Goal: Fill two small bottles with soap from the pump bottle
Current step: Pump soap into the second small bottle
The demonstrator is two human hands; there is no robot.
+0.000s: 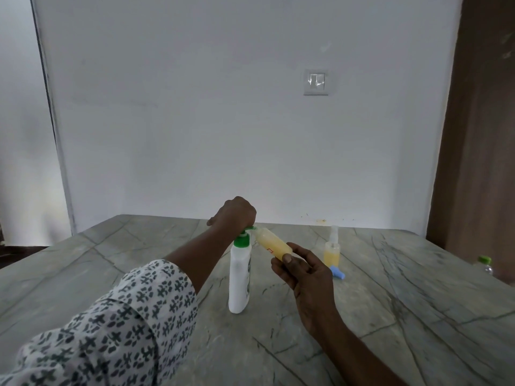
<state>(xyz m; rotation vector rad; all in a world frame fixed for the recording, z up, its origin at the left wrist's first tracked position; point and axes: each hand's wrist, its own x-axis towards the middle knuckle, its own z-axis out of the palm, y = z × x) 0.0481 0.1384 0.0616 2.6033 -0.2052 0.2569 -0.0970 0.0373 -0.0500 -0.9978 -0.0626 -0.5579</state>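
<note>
Centrally on grey stone table (390, 302): white plastic pump bottle (239, 280), left hand (235, 215) curled over its green head (242, 240); at spout, tilted small clear bottle (269, 240), mostly yellow soap (277, 247), gripped by right hand (302, 270).

White pump bottle (239, 280) upright, green spout at the tilted, yellow-filled small bottle (271, 244); second small bottle (331, 253) stands half-full, well right.

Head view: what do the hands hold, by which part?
Right hand pinches the small bottle at its base; left hand curls over the top of the pump bottle.
</note>
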